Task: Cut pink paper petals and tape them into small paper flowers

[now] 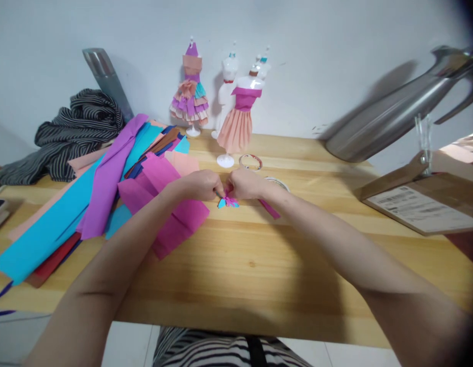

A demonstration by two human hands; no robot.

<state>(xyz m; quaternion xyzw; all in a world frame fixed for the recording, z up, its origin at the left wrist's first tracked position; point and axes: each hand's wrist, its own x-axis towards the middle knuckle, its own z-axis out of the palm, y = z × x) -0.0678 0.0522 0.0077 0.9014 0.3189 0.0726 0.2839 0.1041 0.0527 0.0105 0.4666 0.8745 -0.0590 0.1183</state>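
Observation:
Both my hands meet over the middle of the wooden table, fingers closed. Between them is a small blue and magenta paper piece (228, 202), its petal-like ends sticking out below the fingertips. My left hand (203, 185) pinches it from the left, and my right hand (246, 184) grips it from the right. A narrow magenta paper strip (270, 209) shows beneath my right wrist. Just beyond the hands stands a mini dress form (236, 120) in a magenta and peach paper dress. Magenta paper sheets (182, 219) lie by my left forearm.
Coloured crepe paper (106, 178) is heaped on the left, beside a striped cloth (81, 125) and a flask (111, 81). Another dressed form (190, 92) stands at the back. Tape rolls lie near a steel jug (389, 112) and a cardboard box (431, 199) on the right.

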